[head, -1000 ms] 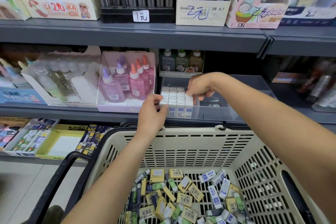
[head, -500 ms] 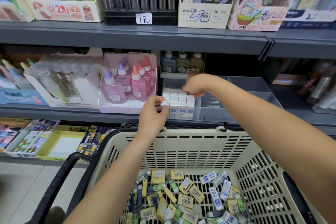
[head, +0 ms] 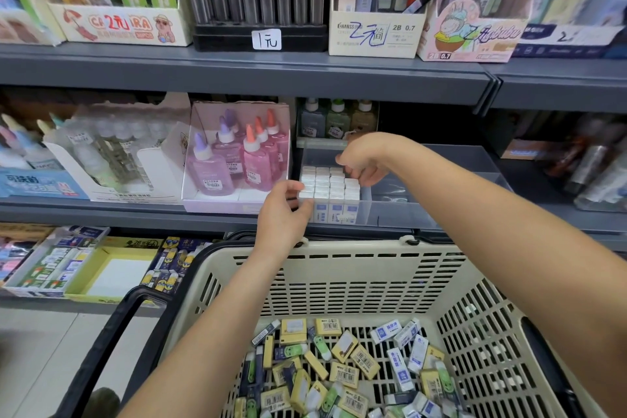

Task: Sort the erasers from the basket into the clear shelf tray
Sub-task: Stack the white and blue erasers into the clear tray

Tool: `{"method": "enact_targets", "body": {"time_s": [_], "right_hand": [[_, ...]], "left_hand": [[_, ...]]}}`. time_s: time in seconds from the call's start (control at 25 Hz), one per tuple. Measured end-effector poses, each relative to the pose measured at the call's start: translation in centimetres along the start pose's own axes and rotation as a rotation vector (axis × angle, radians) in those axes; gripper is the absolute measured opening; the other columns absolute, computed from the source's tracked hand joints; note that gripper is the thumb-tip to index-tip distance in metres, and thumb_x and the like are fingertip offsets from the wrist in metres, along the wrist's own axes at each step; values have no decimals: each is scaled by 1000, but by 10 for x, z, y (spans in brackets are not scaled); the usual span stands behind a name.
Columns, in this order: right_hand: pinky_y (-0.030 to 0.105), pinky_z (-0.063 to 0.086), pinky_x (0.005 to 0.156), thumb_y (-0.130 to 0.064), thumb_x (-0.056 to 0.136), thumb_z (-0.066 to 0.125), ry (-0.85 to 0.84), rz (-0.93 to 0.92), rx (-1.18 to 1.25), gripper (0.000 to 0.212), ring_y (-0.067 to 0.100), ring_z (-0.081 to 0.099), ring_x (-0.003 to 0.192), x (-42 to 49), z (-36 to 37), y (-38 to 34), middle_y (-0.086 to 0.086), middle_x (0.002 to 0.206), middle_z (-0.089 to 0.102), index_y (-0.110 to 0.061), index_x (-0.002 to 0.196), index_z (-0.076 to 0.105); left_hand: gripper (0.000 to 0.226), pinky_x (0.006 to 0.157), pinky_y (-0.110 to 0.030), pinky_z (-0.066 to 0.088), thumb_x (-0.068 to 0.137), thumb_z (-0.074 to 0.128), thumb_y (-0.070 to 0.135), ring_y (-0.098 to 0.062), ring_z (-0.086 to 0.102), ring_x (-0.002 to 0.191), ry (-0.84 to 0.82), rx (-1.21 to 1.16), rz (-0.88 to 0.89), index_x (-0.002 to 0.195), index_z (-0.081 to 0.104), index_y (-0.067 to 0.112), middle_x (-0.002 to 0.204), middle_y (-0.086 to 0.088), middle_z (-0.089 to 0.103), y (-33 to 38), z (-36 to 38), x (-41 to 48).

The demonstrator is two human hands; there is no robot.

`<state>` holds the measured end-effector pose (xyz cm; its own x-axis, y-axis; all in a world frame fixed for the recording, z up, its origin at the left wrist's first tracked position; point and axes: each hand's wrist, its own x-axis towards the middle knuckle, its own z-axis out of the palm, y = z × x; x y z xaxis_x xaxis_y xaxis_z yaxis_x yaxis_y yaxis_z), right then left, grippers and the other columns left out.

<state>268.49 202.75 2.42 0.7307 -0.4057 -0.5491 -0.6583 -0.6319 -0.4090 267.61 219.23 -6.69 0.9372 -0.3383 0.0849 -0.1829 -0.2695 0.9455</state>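
Observation:
A clear shelf tray (head: 393, 210) stands on the middle shelf. Its left part holds neat rows of upright white erasers (head: 325, 183). My left hand (head: 283, 214) grips the tray's front-left corner, thumb on top of the corner eraser and fingers against the front wall. Over the back of the rightmost eraser column, my right hand (head: 364, 159) has its fingers curled down and pinches a white eraser there. Below, the cream basket (head: 339, 268) holds several loose yellow, white, blue and green erasers (head: 342, 370).
A box of pink and purple glue bottles (head: 237, 159) stands just left of the tray. Small bottles (head: 336, 119) sit behind it. The upper shelf edge (head: 271, 73) overhangs my hands. The basket's black handle (head: 112, 332) hangs at the left.
My right hand has shifted from the front of the right eraser column toward its back. My left hand has stayed at the tray's front-left corner.

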Motion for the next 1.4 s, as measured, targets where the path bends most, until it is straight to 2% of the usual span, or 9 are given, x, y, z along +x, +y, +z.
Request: {"method": "enact_targets", "body": {"time_s": [0.16,0.28,0.44,0.6,0.72,0.88,1.0,1.16,1.4], "right_hand": [[30,51,87,-21,100,36,38,-27,0,44,22,57,105,4,7,1,8,130,53,-9,141,32],[23,48,67,-13,98,40,40,-29,90,44,15,53,80,7,6,7,7,107,51,-9,141,32],[19,43,53,-13,98,41,14,-29,101,39,10,47,67,5,4,11,3,86,51,-8,137,37],[21,44,55,-8,98,37,4,-75,-93,36,12,51,79,-2,0,7,6,109,48,-3,133,39],[28,49,70,-8,97,39,79,-141,56,32,18,52,91,-19,-4,12,13,118,58,-1,127,48],[21,51,64,-20,97,43,170,-323,321,22,13,63,92,-66,15,53,4,103,67,-12,101,63],[13,49,63,-23,97,45,77,-355,356,24,4,66,86,-100,51,102,-6,90,70,-24,83,65],[23,48,80,-19,95,50,-78,-240,154,20,4,63,84,-103,110,169,-13,86,66,-25,82,64],[34,54,77,-9,90,50,-75,-57,-420,18,23,65,86,-60,182,219,9,97,68,-6,90,68]], "left_hand": [[21,77,-24,47,88,60,15,-8,57,93,0,-1,-6,105,51,25,94,17,51,0,0,0],[22,74,-22,46,88,60,15,-7,57,93,6,0,-7,105,51,24,93,19,51,0,1,0],[22,74,-23,46,88,60,15,-9,58,94,-1,-9,-16,105,51,24,94,19,51,0,1,1],[21,75,-21,45,88,61,15,-8,57,95,-18,-8,-19,105,51,24,96,17,52,0,-1,0],[22,78,-20,43,89,59,13,-8,55,95,-7,-20,-32,109,51,20,101,9,53,6,-2,-2],[18,69,-7,43,88,57,11,7,53,77,104,-61,93,104,55,19,90,11,55,11,-8,-31],[17,66,-8,45,88,56,14,7,53,69,-57,-50,94,86,56,30,82,11,58,4,-1,-68],[7,71,-11,44,90,57,15,-2,54,76,-440,145,-36,88,58,21,83,11,58,-25,32,-113],[10,56,-12,42,93,54,21,-6,52,69,-682,268,-202,92,60,12,80,5,56,-57,53,-134]]}}
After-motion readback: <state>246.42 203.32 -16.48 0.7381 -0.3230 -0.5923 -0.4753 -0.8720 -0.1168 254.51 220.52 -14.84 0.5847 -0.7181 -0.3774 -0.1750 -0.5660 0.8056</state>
